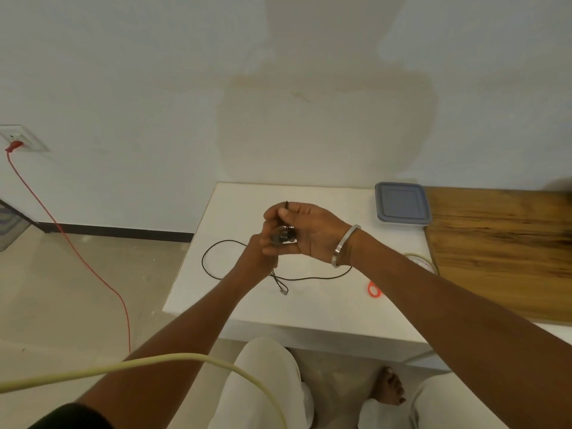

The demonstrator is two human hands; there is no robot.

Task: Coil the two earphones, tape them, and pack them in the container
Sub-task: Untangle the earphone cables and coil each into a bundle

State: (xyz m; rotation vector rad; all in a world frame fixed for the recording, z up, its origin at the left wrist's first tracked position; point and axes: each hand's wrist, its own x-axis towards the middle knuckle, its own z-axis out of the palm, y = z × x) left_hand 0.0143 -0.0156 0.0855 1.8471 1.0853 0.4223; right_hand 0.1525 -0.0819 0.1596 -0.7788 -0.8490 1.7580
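Head view, mid-frame: right hand (312,232) and left hand (260,252), fingers curled, pinched a part-wound earphone (283,236) above the table (309,311), loose cord (216,258) trailing lower left, container (402,204) lidded upper right; risk: slack grip could let coils spring apart.

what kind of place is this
Probably a plain room at home or a makeshift workspace: a low white table against a bare patched wall, a wall outlet, and a lidded plastic container.
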